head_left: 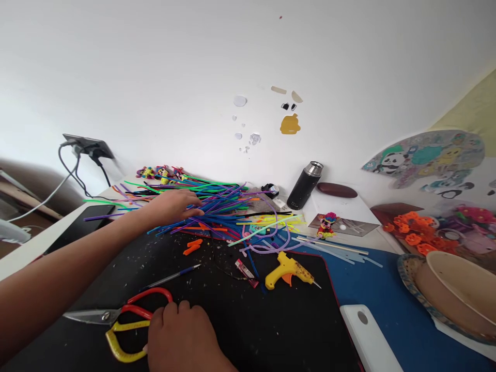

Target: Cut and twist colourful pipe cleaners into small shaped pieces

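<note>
My left hand (176, 207) reaches over the pile of coloured pipe cleaners (227, 202) at the back of the table. Its fingers are slightly bent and touch or hover over the stems; whether any is held cannot be made out. Low in the view, my right hand (181, 336) rests on the black mat (248, 320) with its fingers curled under, and what is beneath them is hidden. Right beside it lie large scissors (106, 316) with one red and one yellow handle. A pen (172, 276) and small orange pieces (191, 247) lie between the hands.
A yellow glue gun (290, 271) and a small tube (245, 269) lie on the mat. Behind stand a black bottle (305, 185) and a small figure (327, 226). At the right are a white phone-like object (370, 336), a bowl (461, 289) and orange flowers (414, 227).
</note>
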Motion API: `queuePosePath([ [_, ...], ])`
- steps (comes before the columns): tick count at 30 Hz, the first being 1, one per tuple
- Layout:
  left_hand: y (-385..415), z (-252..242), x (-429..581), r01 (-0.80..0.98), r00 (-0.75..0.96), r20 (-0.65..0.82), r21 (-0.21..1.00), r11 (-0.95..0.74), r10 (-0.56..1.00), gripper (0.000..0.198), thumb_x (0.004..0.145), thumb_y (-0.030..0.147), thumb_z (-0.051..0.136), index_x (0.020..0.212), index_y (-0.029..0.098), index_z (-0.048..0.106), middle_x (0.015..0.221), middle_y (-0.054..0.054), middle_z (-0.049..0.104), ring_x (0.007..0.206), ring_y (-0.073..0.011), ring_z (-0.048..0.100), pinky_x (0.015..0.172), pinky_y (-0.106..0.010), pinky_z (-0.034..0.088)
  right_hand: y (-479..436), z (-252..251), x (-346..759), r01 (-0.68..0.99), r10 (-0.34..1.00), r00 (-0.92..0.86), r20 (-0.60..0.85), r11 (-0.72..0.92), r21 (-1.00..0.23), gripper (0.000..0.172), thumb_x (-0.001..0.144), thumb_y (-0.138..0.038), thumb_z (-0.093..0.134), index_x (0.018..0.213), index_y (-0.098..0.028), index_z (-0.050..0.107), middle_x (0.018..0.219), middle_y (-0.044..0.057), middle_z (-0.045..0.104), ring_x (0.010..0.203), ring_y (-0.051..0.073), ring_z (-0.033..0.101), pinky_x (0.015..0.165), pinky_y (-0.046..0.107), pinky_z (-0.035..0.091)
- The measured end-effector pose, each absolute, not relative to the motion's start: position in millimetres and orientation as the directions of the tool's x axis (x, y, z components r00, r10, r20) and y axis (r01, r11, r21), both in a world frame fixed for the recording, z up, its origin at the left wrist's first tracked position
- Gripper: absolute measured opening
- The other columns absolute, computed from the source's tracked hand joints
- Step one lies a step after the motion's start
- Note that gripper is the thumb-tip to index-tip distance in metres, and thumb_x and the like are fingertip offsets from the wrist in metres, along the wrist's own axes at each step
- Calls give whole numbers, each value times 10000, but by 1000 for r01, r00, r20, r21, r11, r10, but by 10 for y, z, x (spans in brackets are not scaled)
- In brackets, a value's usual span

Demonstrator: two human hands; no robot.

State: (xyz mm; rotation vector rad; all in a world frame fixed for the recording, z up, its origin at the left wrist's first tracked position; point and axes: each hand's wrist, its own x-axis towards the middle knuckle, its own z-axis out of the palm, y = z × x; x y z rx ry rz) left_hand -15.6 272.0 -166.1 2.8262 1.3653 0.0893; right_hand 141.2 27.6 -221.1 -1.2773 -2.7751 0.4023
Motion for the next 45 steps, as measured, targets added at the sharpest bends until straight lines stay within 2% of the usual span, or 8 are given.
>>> queuePosePath([
  [5, 2762, -1776, -76, 796, 589, 193, 30, -604, 785, 452, 1029, 483, 446, 1253, 219, 736, 1256, -142, 734, 1224, -336, 643, 1091, -477, 486, 285, -2206, 1405, 740, 751, -657, -68, 625, -249, 328, 986, -279, 652, 1246, -80, 650, 1014, 165, 733, 834, 273, 704, 613, 384, 610],
  [9, 2726, -1946, 9, 834, 548, 121, 1, -552, 828, 442, 977, 348, 530, 1373, 204, 664, 1336, -156, 699, 1260, -344, 636, 1099, -471, 491, 293, -2208, 1401, 744, 758, -649, -67, 614, -263, 310, 987, -298, 658, 1215, -87, 662, 1006, 160, 736, 838, 277, 710, 627, 391, 617],
  [15, 2635, -2004, 73, 804, 595, 44, -6, -595, 803, 326, 959, 183, 484, 1183, 244, 712, 1201, -100, 746, 1131, -279, 700, 976, -375, 542, 274, -2237, 1398, 746, 763, -645, -50, 613, -259, 364, 982, -315, 661, 1257, -77, 656, 1029, 171, 736, 830, 277, 712, 629, 394, 619],
  [24, 2944, -1753, -21, 774, 614, 193, 47, -632, 766, 376, 1034, 399, 427, 1021, 239, 767, 1067, -92, 753, 1045, -274, 696, 947, -374, 528, 313, -2239, 1353, 742, 743, -659, -118, 616, -265, 426, 969, -303, 674, 1310, -49, 647, 1072, 194, 738, 869, 295, 713, 630, 413, 634],
  [28, 3226, -1884, 52, 862, 506, 131, -33, -506, 853, 441, 993, 395, 491, 1340, 205, 685, 1318, -144, 713, 1259, -329, 633, 1084, -437, 477, 337, -2372, 1316, 723, 721, -682, -120, 642, -255, 469, 968, -329, 671, 1335, -39, 634, 1055, 222, 738, 902, 325, 729, 650, 433, 641],
  [31, 3392, -2028, 98, 897, 441, 88, -88, -434, 893, 575, 897, 312, 586, 1457, 179, 602, 1374, -185, 690, 1280, -368, 626, 1068, -469, 491, 324, -2482, 1305, 726, 741, -669, -54, 637, -260, 437, 1003, -358, 613, 1310, -48, 644, 1012, 222, 734, 885, 325, 727, 636, 430, 637],
  [38, 3466, -2026, 51, 897, 430, 71, -144, -418, 900, 328, 888, 304, 560, 1127, 205, 762, 1139, -168, 754, 1086, -361, 700, 859, -420, 563, 299, -2537, 1292, 729, 750, -661, -37, 629, -269, 390, 1018, -285, 570, 1327, -59, 642, 1010, 206, 740, 847, 306, 729, 603, 392, 619],
  [45, 3347, -1528, -73, 875, 469, 179, -229, -427, 865, 377, 998, 305, 419, 1167, 221, 745, 1133, -152, 734, 1158, -336, 660, 979, -425, 486, 292, -2542, 1261, 733, 748, -662, -52, 631, -252, 427, 995, -303, 593, 1340, -55, 630, 1032, 231, 738, 863, 323, 729, 603, 423, 620],
])
